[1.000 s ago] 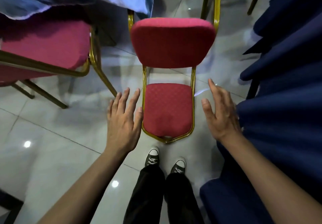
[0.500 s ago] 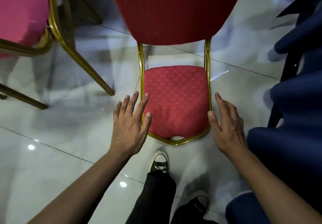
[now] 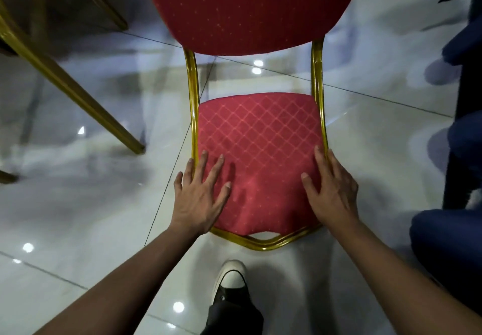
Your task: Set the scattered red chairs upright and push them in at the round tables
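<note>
Both hands have come forward onto the seat since half a second ago, when they hovered just outside its gold frame. Now the left hand (image 3: 199, 199) lies flat with fingers spread on the left part of the red chair's (image 3: 258, 149) seat cushion, its outer fingers crossing the gold frame tube (image 3: 193, 115). The right hand (image 3: 332, 193) rests palm down on the cushion's right edge, fingers extended along the frame rail; neither hand is curled around anything, both are open and pressing on the fabric. This chair stands upright on the glossy tiled floor (image 3: 78, 204), its backrest filling the top of the view, closer and larger than before. One black sneaker (image 3: 230, 282) with a white toe cap stands just behind the seat's front frame bend. At left a gold leg of another chair (image 3: 73, 92) slants down to the floor. Dark blue draped fabric (image 3: 459, 230) fills the right edge, near the right forearm.
</note>
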